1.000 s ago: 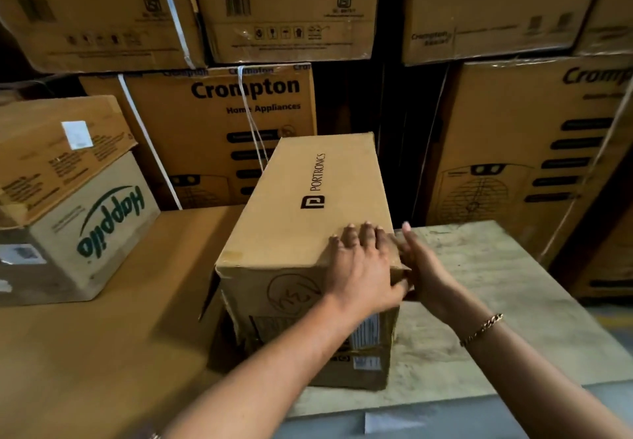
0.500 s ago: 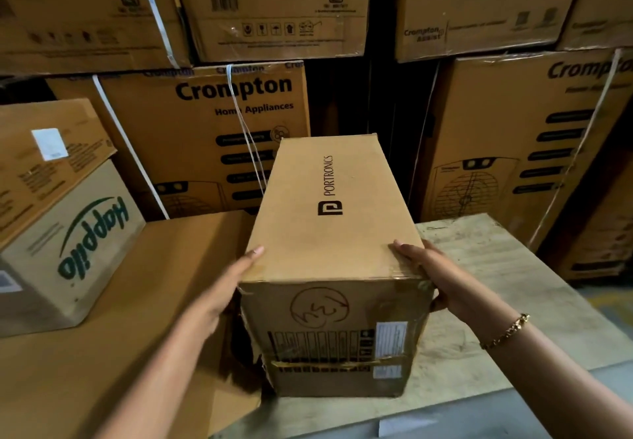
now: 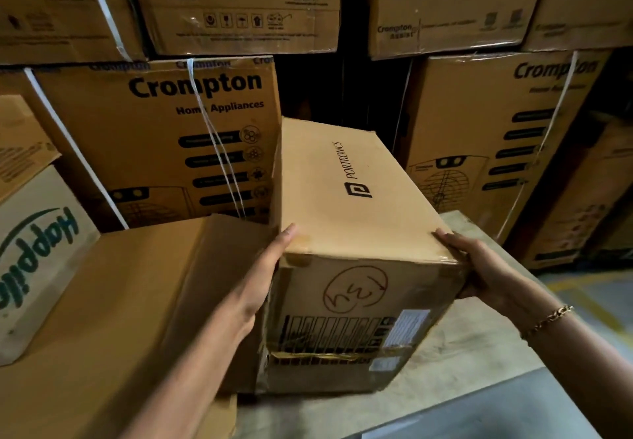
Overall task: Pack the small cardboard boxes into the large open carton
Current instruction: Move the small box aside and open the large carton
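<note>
A long brown Portronics box (image 3: 346, 198) lies lengthwise in front of me, its near end marked with a circled scribble and barcodes. My left hand (image 3: 263, 277) presses flat against its left side, thumb tip at the top edge. My right hand (image 3: 486, 270) grips the near right corner, thumb along the top edge and fingers wrapped round the side. The box's near bottom edge sits at the wooden table (image 3: 479, 342). No open carton interior is visible.
A brown cardboard flap (image 3: 212, 267) stands up beside my left forearm, joined to a flat cardboard surface (image 3: 85, 335). A Happilo box (image 3: 37, 253) sits at left. Stacked Crompton cartons (image 3: 164, 137) wall off the back, with a dark gap behind the box.
My left hand moved from the box's top to its left side. The box has come closer and turned, its far end swinging right. The cardboard flap at left now stands higher.
</note>
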Available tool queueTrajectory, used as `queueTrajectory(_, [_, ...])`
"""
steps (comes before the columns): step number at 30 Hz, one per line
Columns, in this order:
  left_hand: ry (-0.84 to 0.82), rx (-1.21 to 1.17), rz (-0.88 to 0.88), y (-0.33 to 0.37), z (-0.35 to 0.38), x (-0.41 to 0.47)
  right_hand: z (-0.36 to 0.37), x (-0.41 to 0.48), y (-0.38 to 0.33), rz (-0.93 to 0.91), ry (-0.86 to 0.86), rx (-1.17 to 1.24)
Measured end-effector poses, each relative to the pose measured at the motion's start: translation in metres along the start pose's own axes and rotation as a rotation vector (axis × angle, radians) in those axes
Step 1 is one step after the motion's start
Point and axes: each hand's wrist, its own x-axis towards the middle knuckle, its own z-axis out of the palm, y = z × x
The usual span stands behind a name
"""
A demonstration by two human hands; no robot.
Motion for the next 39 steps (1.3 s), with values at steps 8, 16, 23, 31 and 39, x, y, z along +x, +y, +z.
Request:
queueTrajectory(8, [0.057,0.723,0.371,-0.007,0.116,0.056,-0.114,0.049,0.032,0.123,0.072,0.214])
queueTrajectory(16, [0.141,0.96,0.52,-0.013,0.261,0.084,-0.211,0.108,0.085,0.209,0.132,-0.015])
queueTrajectory(23, [0.035,1.186,0.456,-0.014,0.357,0.105,-0.25,0.117,0.108,0.255,0.068,-0.027])
queueTrajectory(31, [-0.223,1.451,0.38,-0.048,0.432,0.119,-0.275,0.108,0.087,0.191,-0.049,0.026])
queueTrajectory(39, [0.023,1.176,0.383,-0.019,0.359,0.135,-0.257,0.117,0.058,-0.296,0.044,-0.71])
